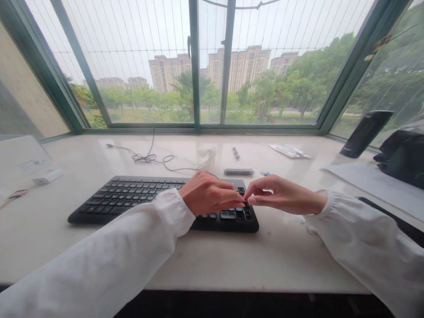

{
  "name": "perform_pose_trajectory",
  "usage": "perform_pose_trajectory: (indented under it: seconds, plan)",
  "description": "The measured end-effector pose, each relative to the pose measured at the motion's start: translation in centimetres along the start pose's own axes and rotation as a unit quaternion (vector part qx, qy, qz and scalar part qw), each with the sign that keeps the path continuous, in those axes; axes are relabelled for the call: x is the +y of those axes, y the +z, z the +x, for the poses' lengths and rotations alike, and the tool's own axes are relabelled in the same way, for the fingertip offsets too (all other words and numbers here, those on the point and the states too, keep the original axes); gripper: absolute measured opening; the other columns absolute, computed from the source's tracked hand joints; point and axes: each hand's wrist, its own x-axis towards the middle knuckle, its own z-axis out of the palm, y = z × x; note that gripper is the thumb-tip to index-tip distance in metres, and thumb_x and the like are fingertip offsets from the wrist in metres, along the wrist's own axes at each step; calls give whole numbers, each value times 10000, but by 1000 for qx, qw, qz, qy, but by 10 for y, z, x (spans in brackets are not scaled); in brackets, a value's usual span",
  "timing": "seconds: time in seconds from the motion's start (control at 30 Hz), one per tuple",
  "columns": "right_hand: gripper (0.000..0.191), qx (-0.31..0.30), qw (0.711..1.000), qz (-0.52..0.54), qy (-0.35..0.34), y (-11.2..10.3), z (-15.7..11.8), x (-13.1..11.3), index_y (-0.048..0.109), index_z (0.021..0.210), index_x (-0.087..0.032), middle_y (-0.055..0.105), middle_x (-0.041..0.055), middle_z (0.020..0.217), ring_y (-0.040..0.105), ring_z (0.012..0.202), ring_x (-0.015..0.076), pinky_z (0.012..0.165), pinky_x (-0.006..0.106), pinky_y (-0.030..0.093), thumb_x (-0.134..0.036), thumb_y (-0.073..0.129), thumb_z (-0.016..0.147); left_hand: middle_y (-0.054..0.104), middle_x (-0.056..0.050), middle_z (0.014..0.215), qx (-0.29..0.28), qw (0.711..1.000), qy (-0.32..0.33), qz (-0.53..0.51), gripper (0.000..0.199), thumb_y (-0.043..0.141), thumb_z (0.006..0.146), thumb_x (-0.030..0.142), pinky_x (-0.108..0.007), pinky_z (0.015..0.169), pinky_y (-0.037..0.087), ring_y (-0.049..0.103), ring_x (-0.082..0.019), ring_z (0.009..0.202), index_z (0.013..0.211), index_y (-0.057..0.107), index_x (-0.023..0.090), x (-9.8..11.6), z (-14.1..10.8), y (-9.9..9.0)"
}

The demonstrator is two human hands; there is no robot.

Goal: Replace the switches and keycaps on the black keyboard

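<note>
Black rectangular plastic keyboard (129, 196) lies on the glossy pale counter (212, 260), set back so that a wide strip of counter runs along its near side and more spreads beyond its left end. Two hands work over its right end. The left hand (210, 194), in a gathered white cuff, stretches across and hides many keys; the right hand (281, 194) comes in from the right, thumb and forefinger drawn close. Their fingertips meet there, and from where I stand I can't tell whether either pinches anything. One thin dark cable (145, 157) loops on the far side, passing out of sight behind the left hand. Farther off lie one grey oblong rod (239, 171), one tiny blue piece (265, 173) and one small grey item (236, 153), too blurred to identify. At far right, one black cylinder (366, 134) leans near a dark bundle (404, 154), cut off from view.
</note>
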Motion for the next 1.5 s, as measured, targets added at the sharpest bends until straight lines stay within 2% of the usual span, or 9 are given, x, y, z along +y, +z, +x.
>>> perform_pose_trajectory:
  seconds: [0.17, 0.3, 0.4, 0.63, 0.93, 1.2, 1.37, 1.5]
  plan:
    - [348, -25, 999, -9, -22, 2, -1, -1, 728, 883, -168, 636, 16, 723, 466, 657, 116, 603, 238, 360, -493, 625, 815, 706, 19, 767, -41, 999, 30, -10, 247, 502, 939, 390, -211, 538, 373, 615, -69, 600, 922, 713, 264, -2, -1, -2]
    - [335, -26, 999, -40, -25, 7, 1, 1, 735, 838, -179, 621, -1, 658, 451, 613, 107, 589, 237, 354, -500, 646, 799, 721, 14, 836, -89, 995, 28, -36, 251, 483, 950, 383, -204, 557, 383, 643, -83, 665, 959, 710, 277, -2, -1, -2]
    - [342, -23, 998, -47, -26, 11, 2, 3, 742, 826, -186, 603, -10, 628, 439, 592, 102, 580, 236, 348, -514, 657, 785, 727, 13, 862, -105, 993, 22, -45, 255, 482, 949, 393, -200, 561, 387, 648, -83, 678, 969, 715, 292, -2, -1, -3]
    - [333, 5, 993, -109, -49, 14, 2, 5, 754, 798, -206, 560, -24, 568, 463, 580, 101, 585, 230, 341, -530, 693, 750, 729, 19, 833, -88, 994, 16, -55, 247, 523, 919, 428, -208, 562, 386, 630, -72, 631, 926, 742, 314, 0, -2, -2]
    - [301, 25, 986, -149, -69, 15, 3, 1, 723, 704, -197, 621, -22, 567, 479, 554, 88, 637, 236, 339, -491, 700, 765, 715, 32, 755, -83, 996, 19, -39, 255, 529, 915, 416, -226, 539, 376, 616, -69, 592, 872, 755, 306, 2, -1, -1]
    - [268, 23, 983, -168, -68, 15, 1, 2, 734, 764, -225, 605, -31, 579, 479, 580, 95, 667, 241, 332, -490, 695, 773, 716, 40, 762, -96, 993, 6, -70, 191, 566, 867, 340, -232, 519, 353, 618, -76, 608, 890, 751, 300, 5, -1, -4]
    - [278, 22, 983, -172, -57, 15, 1, 2, 742, 836, -246, 594, -34, 584, 468, 599, 105, 659, 238, 339, -510, 702, 758, 703, 41, 730, -96, 992, -2, -81, 187, 572, 839, 324, -241, 498, 331, 575, -64, 552, 882, 752, 298, 7, -1, -6]
    - [292, 23, 983, -174, -49, 15, 1, -1, 752, 872, -258, 601, -23, 589, 473, 620, 118, 663, 244, 347, -520, 697, 758, 628, 27, 598, -97, 993, 2, -61, 199, 566, 834, 331, -268, 458, 275, 512, -69, 481, 812, 759, 285, 8, 0, -8]
